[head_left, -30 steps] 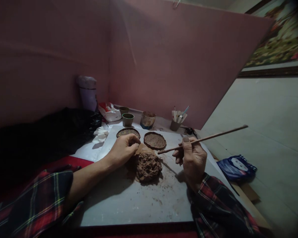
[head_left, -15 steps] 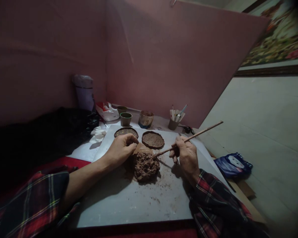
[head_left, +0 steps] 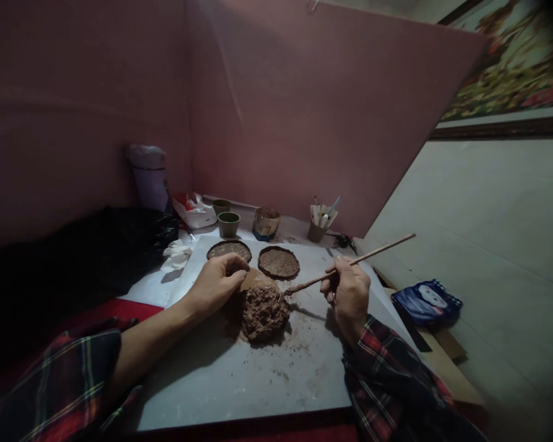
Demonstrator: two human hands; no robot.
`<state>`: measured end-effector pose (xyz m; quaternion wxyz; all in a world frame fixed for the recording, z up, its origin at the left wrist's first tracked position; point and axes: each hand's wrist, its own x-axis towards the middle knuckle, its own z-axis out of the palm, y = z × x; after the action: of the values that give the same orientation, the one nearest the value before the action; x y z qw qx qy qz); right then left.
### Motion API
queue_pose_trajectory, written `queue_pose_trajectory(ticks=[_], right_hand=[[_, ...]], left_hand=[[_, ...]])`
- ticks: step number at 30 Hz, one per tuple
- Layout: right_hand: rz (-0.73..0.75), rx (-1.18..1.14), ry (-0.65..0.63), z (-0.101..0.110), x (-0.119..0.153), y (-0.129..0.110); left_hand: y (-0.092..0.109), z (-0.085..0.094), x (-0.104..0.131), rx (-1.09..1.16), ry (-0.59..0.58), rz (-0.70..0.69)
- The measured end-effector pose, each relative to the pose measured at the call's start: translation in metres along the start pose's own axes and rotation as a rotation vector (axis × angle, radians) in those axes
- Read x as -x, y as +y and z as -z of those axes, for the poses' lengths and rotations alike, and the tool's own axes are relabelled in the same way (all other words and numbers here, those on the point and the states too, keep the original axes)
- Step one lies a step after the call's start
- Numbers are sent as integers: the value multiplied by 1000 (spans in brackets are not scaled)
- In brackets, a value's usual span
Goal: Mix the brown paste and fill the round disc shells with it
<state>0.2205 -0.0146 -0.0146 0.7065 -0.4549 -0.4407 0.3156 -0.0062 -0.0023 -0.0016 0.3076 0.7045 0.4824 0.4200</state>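
My right hand (head_left: 350, 291) grips a thin brown stick (head_left: 373, 252) like a pen. Clay-like brown paste coats the stick's lower end, which is at the upper right side of a rough, lumpy brown mass (head_left: 265, 316). On the mass's left, my left hand (head_left: 221, 279) has its thumb and fingers drawn together, beside a flat tan piece (head_left: 254, 280) at the back of the mass. What the left fingertips hold, if anything, is hidden. Behind the hands lie two round brown discs with raised rims, the right one (head_left: 279, 262) plain and the left one (head_left: 229, 250) flecked with yellow.
Brown crumbs dot the white board (head_left: 203, 380). Along the back stand a green-rimmed cup (head_left: 229, 226), a stained brown pot (head_left: 266, 224) and a cup of pens (head_left: 316, 231). Crumpled white tissue (head_left: 176, 255) lies left, near black plastic (head_left: 87, 264). A blue pouch (head_left: 426, 304) is at right.
The stick's coated tip has shifted from the top of the lumpy mass to its right edge, as my right hand moved slightly away. My left hand stays beside the mass. The view has turned slightly.
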Motion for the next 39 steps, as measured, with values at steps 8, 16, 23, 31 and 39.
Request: queue_pose_trajectory(ticks=[8,16,23,31,39], right_hand=[[-119,73,-181,1,0,-3],[-223,82,-150,-1,3,-3],[-311,45,-110,-4,7,1],[-404,10,-137,-7,7,4],[-193,88,-233,-15,28,-11]], left_hand=[[2,-1,0,91,-29,107],[6,-2,4,140,-117,145],[4,-1,6,110,-122,116],[6,-1,5,-60,-62,20],[2,-1,4,-172,60,-56]])
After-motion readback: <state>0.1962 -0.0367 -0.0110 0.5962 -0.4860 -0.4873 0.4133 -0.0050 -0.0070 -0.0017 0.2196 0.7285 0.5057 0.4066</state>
